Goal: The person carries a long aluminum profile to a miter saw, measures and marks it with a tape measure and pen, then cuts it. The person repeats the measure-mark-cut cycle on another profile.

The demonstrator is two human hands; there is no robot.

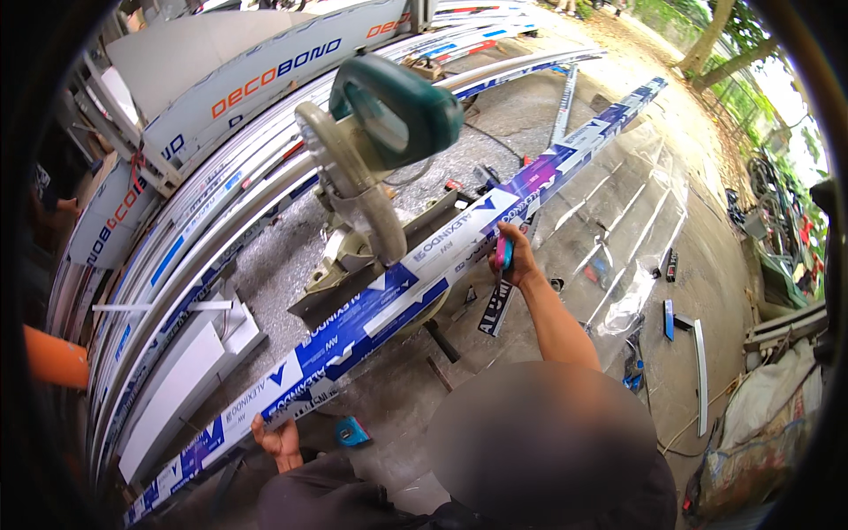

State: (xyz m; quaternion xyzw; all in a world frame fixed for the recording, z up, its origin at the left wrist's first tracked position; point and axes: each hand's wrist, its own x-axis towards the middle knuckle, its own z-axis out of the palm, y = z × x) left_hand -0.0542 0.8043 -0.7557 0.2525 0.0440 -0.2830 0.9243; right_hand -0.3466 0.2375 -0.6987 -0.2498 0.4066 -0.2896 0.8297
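A long metal profile [353,331] wrapped in blue and white printed film lies slantwise from lower left to upper right, across the base of a mitre saw [371,168]. The saw has a teal motor housing, and its head is raised above the profile. My left hand [278,439] grips the profile's near edge at the lower left. My right hand [514,256] holds a small pink and blue hand tool [503,253] against the profile's near edge, just right of the saw. A blurred patch hides the lower middle of the view.
Stacks of long wrapped profiles and white panels [203,203] fill the left side. A small blue tape measure [352,431] lies on the concrete floor near my left hand. At right, a clear plastic sheet [636,221] covers thin white bars, with short offcuts [698,362] beyond.
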